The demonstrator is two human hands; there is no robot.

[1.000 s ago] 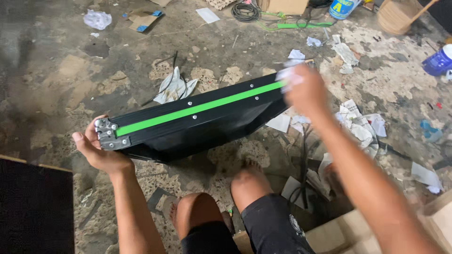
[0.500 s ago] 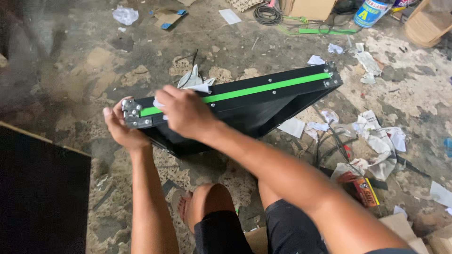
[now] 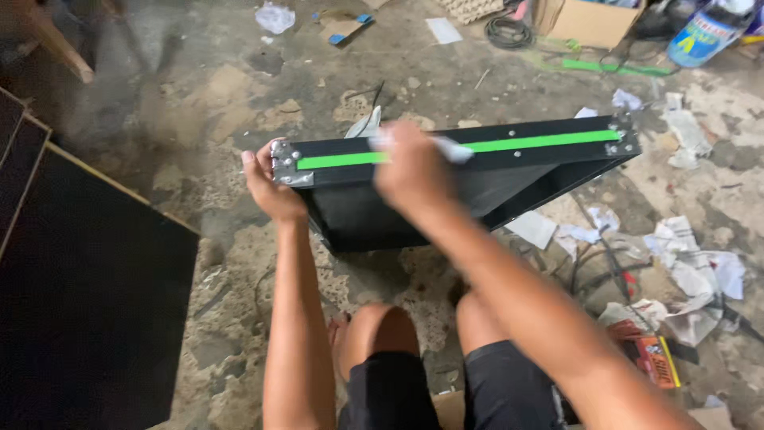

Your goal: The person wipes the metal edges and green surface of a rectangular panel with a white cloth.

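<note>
**Black panel wiped along its green strip**

The right hand [image 3: 414, 171] is blurred; its fingers are closed on a white cloth [image 3: 450, 147], much of it hidden under the palm. The left hand [image 3: 270, 187] grips the near end of the black panel [image 3: 477, 179], thumb side toward the metal corner bracket [image 3: 285, 163]; its fingertips lie hidden behind the edge. Both forearms reach forward over bent knees. The panel stands on edge on the littered concrete floor [image 3: 199, 103], a bright green strip [image 3: 541, 143] running along its top edge.
</note>
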